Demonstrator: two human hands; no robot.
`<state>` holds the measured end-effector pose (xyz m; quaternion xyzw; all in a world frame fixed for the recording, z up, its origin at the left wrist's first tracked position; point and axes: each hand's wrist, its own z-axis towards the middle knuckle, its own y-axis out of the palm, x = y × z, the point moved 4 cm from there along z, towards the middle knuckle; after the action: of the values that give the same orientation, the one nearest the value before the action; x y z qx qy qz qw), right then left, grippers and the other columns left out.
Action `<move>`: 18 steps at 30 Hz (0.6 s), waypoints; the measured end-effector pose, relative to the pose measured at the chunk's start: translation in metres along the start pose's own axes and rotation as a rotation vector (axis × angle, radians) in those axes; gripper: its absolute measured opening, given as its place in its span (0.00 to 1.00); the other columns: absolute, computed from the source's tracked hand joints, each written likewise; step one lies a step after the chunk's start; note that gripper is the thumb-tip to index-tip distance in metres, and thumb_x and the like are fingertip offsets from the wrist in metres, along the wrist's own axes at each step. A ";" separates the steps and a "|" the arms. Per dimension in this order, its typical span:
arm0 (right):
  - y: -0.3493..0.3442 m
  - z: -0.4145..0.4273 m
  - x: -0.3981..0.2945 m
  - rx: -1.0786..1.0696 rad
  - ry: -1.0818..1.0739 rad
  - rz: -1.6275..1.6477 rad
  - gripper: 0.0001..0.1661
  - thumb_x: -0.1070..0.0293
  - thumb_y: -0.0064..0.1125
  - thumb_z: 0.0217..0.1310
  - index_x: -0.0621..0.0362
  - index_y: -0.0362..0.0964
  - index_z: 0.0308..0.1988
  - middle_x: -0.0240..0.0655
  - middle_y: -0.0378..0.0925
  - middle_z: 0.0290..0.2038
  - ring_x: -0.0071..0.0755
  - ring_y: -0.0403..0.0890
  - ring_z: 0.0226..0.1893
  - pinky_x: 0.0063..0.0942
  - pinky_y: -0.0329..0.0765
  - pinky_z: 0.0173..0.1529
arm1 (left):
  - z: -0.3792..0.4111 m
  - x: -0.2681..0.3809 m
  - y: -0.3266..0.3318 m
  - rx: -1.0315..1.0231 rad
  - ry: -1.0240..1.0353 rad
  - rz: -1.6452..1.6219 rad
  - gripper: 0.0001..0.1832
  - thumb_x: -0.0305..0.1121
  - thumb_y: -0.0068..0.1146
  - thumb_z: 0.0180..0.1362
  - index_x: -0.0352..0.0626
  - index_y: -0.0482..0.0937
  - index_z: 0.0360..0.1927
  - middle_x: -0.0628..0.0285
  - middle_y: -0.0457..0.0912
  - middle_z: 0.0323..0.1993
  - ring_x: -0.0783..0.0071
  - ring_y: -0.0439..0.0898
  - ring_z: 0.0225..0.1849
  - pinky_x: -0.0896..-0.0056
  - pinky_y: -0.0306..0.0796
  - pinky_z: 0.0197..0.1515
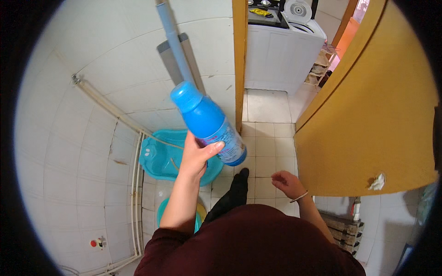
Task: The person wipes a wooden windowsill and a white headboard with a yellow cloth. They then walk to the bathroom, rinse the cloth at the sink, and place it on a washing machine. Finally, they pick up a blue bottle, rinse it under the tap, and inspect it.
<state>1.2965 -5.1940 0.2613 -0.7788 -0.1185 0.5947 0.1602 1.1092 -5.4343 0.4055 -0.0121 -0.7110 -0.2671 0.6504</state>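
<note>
My left hand [195,153] is wrapped around a blue plastic bottle [210,120] with a blue cap and a printed label that bears writing. The bottle is tilted, its cap towards the upper left, and is held up in front of a turquoise plastic baby bathtub [159,162] on the floor. My right hand [287,183] hangs over the floor tiles near the yellow door, its fingers loosely curled, with nothing seen in it. A band circles the right wrist.
A flat mop [174,41] leans on the tiled wall. The yellow door [362,120] stands at the right, beside the doorway. Beyond it is a white washing machine [276,55] with a raised lid and a yellow glove [261,13] on top. Pipes [103,103] run along the left wall.
</note>
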 end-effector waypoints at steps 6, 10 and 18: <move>-0.099 0.130 -0.063 0.047 -0.173 0.361 0.39 0.62 0.64 0.57 0.56 0.54 0.64 0.42 0.67 0.57 0.38 0.72 0.56 0.39 0.71 0.57 | 0.148 -0.042 0.071 -0.205 -0.193 -0.056 0.39 0.25 0.71 0.42 0.40 0.64 0.59 0.61 0.76 0.50 0.68 0.75 0.53 0.62 0.68 0.56; -0.160 0.195 -0.121 0.118 -0.309 0.457 0.54 0.60 0.70 0.51 0.55 0.43 0.69 0.45 0.60 0.63 0.43 0.66 0.61 0.43 0.66 0.62 | 0.237 -0.061 0.147 -0.422 -0.244 -0.076 0.39 0.23 0.70 0.40 0.40 0.64 0.59 0.59 0.76 0.49 0.67 0.75 0.52 0.63 0.68 0.56; -0.273 0.316 -0.061 0.009 -0.320 1.266 0.51 0.43 0.62 0.52 0.60 0.50 0.66 0.50 0.70 0.56 0.48 0.76 0.53 0.44 0.75 0.56 | 0.401 -0.100 0.246 -0.677 -0.359 0.004 0.25 0.42 0.52 0.64 0.40 0.67 0.61 0.62 0.74 0.47 0.73 0.73 0.47 0.68 0.70 0.50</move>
<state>0.9771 -4.9317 0.3456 -0.5994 0.3431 0.6830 -0.2375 0.8458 -5.0314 0.3971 -0.2744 -0.6850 -0.4792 0.4752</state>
